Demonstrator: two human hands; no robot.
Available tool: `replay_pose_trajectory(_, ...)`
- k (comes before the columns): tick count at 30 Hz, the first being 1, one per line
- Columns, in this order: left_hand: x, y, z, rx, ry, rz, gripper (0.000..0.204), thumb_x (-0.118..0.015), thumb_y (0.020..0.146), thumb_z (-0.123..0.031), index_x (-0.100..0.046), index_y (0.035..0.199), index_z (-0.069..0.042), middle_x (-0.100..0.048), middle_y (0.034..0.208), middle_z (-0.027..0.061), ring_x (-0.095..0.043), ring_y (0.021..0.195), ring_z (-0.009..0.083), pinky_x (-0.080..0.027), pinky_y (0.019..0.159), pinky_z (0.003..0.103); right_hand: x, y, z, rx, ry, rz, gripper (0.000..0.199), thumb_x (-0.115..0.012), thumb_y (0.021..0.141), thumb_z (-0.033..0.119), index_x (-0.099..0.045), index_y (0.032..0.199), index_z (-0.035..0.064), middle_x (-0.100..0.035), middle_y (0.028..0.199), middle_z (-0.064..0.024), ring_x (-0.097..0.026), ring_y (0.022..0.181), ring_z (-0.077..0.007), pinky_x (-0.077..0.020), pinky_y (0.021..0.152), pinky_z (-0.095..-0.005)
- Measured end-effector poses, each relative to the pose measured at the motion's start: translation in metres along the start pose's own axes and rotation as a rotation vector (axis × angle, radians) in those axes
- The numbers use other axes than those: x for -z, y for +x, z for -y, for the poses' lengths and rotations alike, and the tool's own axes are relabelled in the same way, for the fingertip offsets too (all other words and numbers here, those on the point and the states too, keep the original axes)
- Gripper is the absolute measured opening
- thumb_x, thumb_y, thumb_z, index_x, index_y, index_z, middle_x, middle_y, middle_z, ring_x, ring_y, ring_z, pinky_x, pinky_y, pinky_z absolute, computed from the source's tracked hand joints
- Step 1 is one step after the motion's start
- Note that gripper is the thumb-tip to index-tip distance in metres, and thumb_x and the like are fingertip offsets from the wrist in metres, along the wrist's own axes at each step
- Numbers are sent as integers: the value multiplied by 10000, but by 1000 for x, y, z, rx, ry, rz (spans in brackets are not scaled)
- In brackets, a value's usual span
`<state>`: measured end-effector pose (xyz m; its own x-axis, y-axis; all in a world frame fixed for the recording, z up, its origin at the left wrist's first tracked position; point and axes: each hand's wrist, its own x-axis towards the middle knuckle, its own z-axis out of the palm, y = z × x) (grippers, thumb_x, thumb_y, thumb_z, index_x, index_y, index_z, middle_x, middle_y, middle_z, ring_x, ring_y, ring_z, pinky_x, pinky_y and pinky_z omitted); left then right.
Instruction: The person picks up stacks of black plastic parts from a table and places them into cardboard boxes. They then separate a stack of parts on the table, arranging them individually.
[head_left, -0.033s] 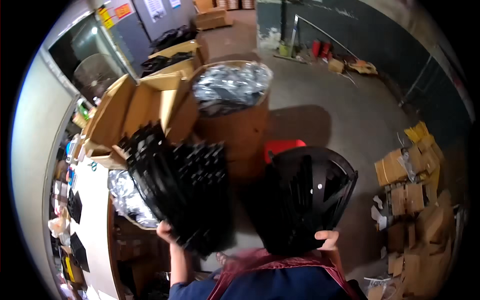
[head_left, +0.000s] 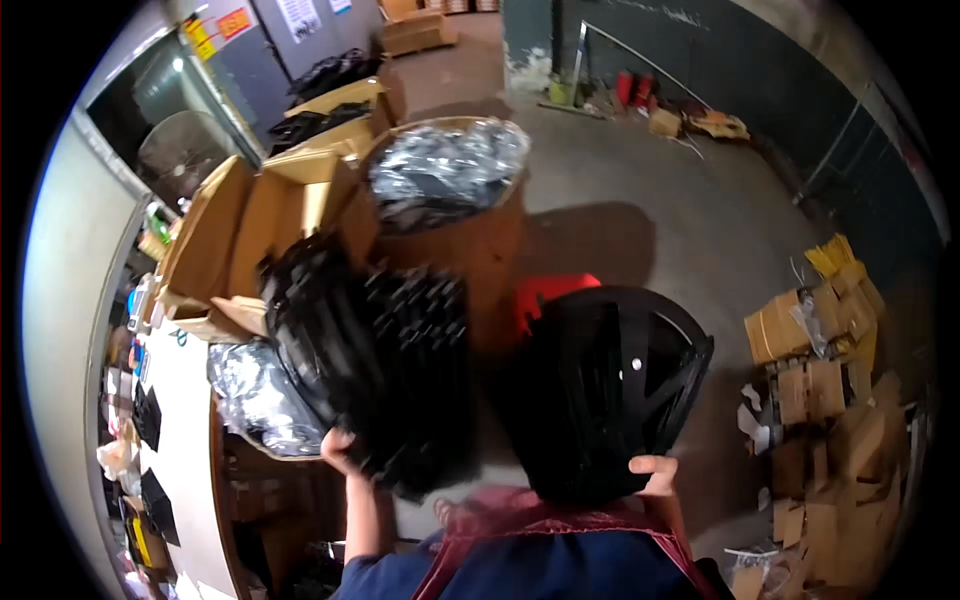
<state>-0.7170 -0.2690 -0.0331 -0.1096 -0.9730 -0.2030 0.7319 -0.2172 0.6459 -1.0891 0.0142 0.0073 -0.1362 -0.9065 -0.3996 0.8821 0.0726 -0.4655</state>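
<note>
My left hand (head_left: 341, 452) is closed on the near left edge of a thick stack of black plastic parts (head_left: 420, 370) with many small prongs along its far end; motion blurs it. My right hand (head_left: 655, 474) grips the near right edge of a second stack, black fan-shaped plastic parts (head_left: 625, 340) with a curved far rim and two small bright spots. Thumb and fingertips show at that edge, while the rest of the fingers are hidden beneath. Both stacks are held up in front of my body, side by side with a gap between them.
Beyond the stacks stands a round brown drum (head_left: 480, 250) lined with clear plastic. Open cardboard boxes (head_left: 300, 200) are left of it, above a white worktable (head_left: 185, 420). A red object (head_left: 560, 287) sits behind the right stack. Flattened cardboard (head_left: 840, 440) is piled at right.
The left stack and my left hand have moved a little to the right. My right hand keeps its hold, nearly in place. The surroundings have shifted slightly left in view.
</note>
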Motion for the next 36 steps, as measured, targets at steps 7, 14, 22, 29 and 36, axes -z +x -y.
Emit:
replay_pose_trajectory(7,-247,22,159,406,221,-28,378,-586,681,-251,-659,973,-22,-680,955,118,-626,876,293,-508,848,432,145,13,158,277,-90,-313,616,-639,668,49,-567,1263,-95,-681,1129,-215,-701,956,-343,-584,854,-443)
replay_pose_trajectory(14,-381,117,293,401,214,13,310,-580,692,-174,-647,942,-4,-678,911,103,-636,813,272,-529,794,387,245,104,323,302,38,-241,573,-611,695,151,-590,1191,-135,-678,1132,-247,-682,981,-399,-552,918,-453)
replay_pose_trajectory(22,-479,260,458,597,-125,140,471,-572,658,-178,-644,1073,34,-705,999,174,-671,909,339,-544,885,458,270,237,510,378,-54,-423,647,-643,638,135,-594,1253,-61,-681,1147,-180,-675,985,-387,-547,919,-461)
replay_pose_trajectory(29,-587,408,547,636,-66,24,256,-634,694,-170,-684,890,-13,-716,941,155,-685,864,334,-559,861,490,297,395,634,338,-177,-527,496,-592,681,359,-693,972,-29,-712,985,-187,-684,890,-343,-563,865,-438)
replay_pose_trajectory(36,-610,545,591,558,-20,-249,354,-664,601,-230,-701,900,-43,-700,916,134,-628,868,337,-501,854,489,203,642,798,153,-143,120,776,-578,678,216,-477,1412,-16,-593,1325,-202,-566,1205,-391,-441,1069,-474)
